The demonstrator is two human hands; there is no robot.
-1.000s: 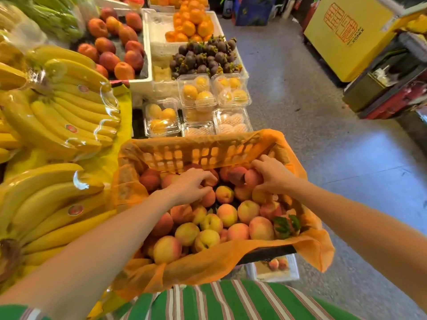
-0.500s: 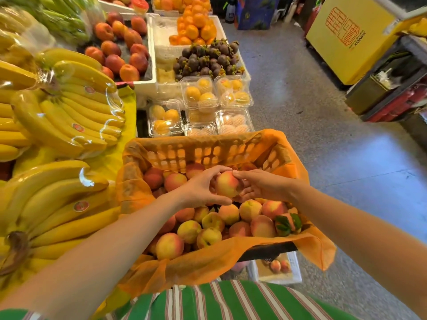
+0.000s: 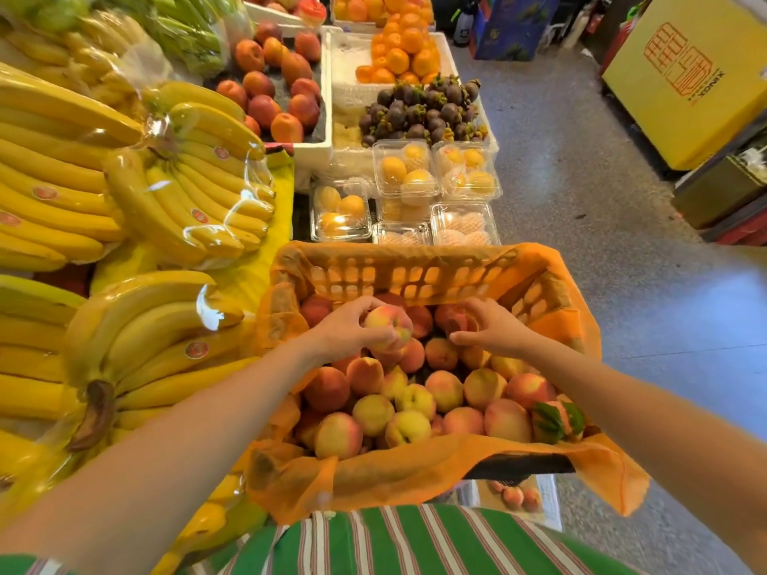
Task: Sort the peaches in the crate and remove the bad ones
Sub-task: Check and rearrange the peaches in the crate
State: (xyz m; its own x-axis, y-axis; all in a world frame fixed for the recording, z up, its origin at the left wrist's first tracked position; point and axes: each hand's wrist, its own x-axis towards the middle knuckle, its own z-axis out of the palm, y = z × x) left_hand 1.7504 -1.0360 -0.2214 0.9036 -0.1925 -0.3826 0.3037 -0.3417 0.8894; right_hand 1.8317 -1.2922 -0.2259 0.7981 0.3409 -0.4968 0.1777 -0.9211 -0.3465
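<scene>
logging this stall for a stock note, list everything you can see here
crate: one, orange net lining, centre front
peaches: many, yellow-pink, piled in the crate
held peach: one, pink-yellow, above the pile
bananas: several bunches, yellow, left side
red-orange fruit: about a dozen, in a white box, far left of centre
oranges: a pile, orange, far centre
mangosteens: a pile, dark purple, nearer than the oranges
clear boxes: about six, yellow or pale fruit inside, just beyond the crate
yellow carton: one, upper right
left hand: grips the held peach
right hand: at a red peach near the crate's far wall, grip unclear
</scene>
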